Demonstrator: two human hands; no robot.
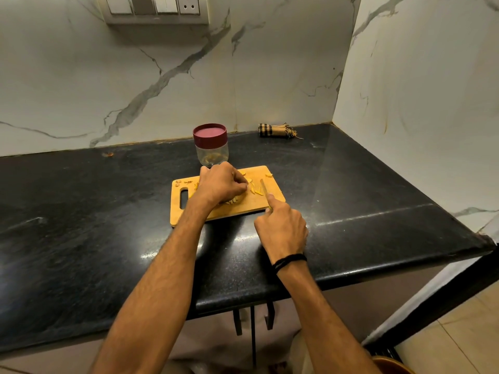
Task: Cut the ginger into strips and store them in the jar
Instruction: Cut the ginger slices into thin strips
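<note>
On the black counter (108,211), walled in veined marble (270,76), our left hand (220,186) pinches ginger (258,191) on the board (243,207); our right hand (280,230), at 4 o'clock, grips the knife (264,188). The lidded jar (211,145) stands at 12, the cloth (275,130) at 1.

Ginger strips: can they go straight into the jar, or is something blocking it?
The dark red lid sits on the clear plastic jar, closing its mouth; the yellow ginger strips cannot enter until it comes off.
</note>
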